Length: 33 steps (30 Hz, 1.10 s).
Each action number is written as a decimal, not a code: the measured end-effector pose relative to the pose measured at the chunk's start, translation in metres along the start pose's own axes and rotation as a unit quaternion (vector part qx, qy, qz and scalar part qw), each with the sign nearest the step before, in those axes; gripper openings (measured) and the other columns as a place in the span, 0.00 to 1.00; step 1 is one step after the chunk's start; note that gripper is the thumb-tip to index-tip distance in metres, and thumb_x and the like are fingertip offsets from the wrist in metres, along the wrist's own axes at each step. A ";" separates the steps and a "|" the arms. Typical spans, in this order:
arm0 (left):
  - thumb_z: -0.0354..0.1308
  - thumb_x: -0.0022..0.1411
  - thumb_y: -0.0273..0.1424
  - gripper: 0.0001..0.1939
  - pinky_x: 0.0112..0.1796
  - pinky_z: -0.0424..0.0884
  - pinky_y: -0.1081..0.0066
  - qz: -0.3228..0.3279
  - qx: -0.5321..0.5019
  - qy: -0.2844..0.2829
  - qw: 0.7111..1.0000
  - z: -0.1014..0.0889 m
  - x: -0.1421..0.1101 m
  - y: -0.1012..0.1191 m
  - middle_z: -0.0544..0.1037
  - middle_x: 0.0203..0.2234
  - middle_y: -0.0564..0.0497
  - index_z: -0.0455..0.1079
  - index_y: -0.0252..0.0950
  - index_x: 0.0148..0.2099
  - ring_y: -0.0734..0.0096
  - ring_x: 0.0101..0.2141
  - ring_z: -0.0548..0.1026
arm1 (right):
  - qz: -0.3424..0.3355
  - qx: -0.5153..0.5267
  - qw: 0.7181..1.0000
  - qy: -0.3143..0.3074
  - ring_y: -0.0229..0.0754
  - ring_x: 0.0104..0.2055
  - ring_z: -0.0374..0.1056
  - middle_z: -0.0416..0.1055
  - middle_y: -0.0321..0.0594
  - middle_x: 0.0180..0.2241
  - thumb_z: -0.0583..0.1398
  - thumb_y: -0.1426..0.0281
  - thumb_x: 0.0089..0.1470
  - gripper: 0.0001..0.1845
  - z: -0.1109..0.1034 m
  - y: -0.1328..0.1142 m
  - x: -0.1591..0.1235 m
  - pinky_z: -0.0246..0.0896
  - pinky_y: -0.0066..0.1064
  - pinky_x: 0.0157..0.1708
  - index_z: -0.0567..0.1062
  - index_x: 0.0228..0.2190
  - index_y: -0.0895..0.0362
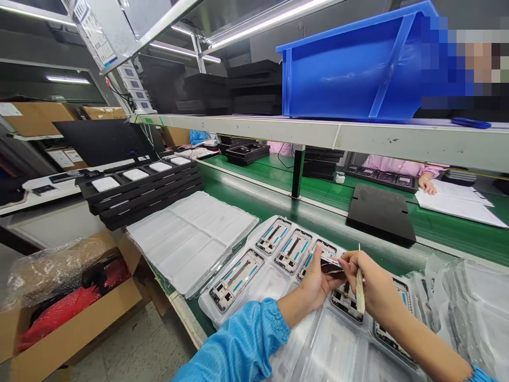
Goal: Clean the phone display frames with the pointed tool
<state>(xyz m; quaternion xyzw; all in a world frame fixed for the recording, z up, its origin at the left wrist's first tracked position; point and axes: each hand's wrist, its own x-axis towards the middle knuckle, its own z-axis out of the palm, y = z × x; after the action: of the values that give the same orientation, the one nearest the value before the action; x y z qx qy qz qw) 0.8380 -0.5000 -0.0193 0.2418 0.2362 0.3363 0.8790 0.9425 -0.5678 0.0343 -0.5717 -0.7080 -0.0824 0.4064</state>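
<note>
No legible text; labels on the white boxes [137, 85] and paper sheets [457, 201] all too small.

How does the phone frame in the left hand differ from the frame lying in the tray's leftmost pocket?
The phone frame in the left hand is lifted above the tray, while the leftmost frame lies flat in its pocket. The held phone frame is tilted nearly edge-on, hiding its face; the leftmost frame faces up, showing blue strips. Both have a pale rim.
</note>
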 end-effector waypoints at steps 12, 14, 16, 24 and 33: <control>0.75 0.36 0.51 0.39 0.38 0.76 0.63 0.112 -0.028 0.096 0.989 0.006 -0.005 -0.004 0.79 0.41 0.44 0.67 0.36 0.46 0.60 0.35 0.80 | -0.218 -0.213 0.952 -0.037 0.42 0.27 0.57 0.64 0.39 0.25 0.47 0.83 0.59 0.15 -0.011 -0.012 0.005 0.51 0.31 0.28 0.60 0.27 0.54; 0.76 0.37 0.50 0.36 0.40 0.76 0.64 0.119 -0.023 0.090 0.989 0.006 -0.007 -0.004 0.79 0.41 0.43 0.68 0.36 0.44 0.59 0.38 0.79 | -0.230 -0.243 0.941 -0.047 0.42 0.27 0.56 0.62 0.39 0.25 0.46 0.86 0.55 0.15 -0.012 -0.017 0.006 0.49 0.31 0.28 0.59 0.26 0.54; 0.76 0.36 0.49 0.35 0.41 0.75 0.64 0.124 -0.018 0.093 0.988 0.007 -0.008 -0.004 0.79 0.40 0.44 0.69 0.36 0.43 0.60 0.38 0.79 | -0.240 -0.249 0.937 -0.053 0.42 0.26 0.56 0.61 0.38 0.25 0.47 0.87 0.53 0.15 -0.013 -0.021 0.006 0.48 0.31 0.28 0.58 0.27 0.54; 0.76 0.34 0.49 0.34 0.39 0.74 0.66 0.129 -0.001 0.082 0.988 0.003 -0.005 -0.008 0.77 0.34 0.47 0.70 0.34 0.39 0.62 0.37 0.77 | -0.229 -0.244 0.941 -0.049 0.42 0.26 0.56 0.60 0.37 0.25 0.45 0.87 0.53 0.16 -0.011 -0.019 0.003 0.47 0.31 0.26 0.56 0.29 0.53; 0.75 0.33 0.51 0.35 0.33 0.75 0.67 0.132 0.040 0.087 0.987 0.008 -0.009 -0.004 0.77 0.32 0.47 0.69 0.34 0.38 0.64 0.33 0.77 | -0.208 -0.217 0.952 -0.058 0.41 0.27 0.55 0.60 0.37 0.25 0.45 0.86 0.55 0.15 -0.009 -0.014 -0.002 0.47 0.30 0.25 0.56 0.28 0.53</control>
<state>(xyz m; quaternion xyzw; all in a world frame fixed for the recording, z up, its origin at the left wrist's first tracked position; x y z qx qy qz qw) 0.8385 -0.5116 -0.0134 0.2754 0.2911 0.4599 0.7924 0.9347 -0.5792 0.0434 -0.4900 -0.7987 -0.2832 0.2043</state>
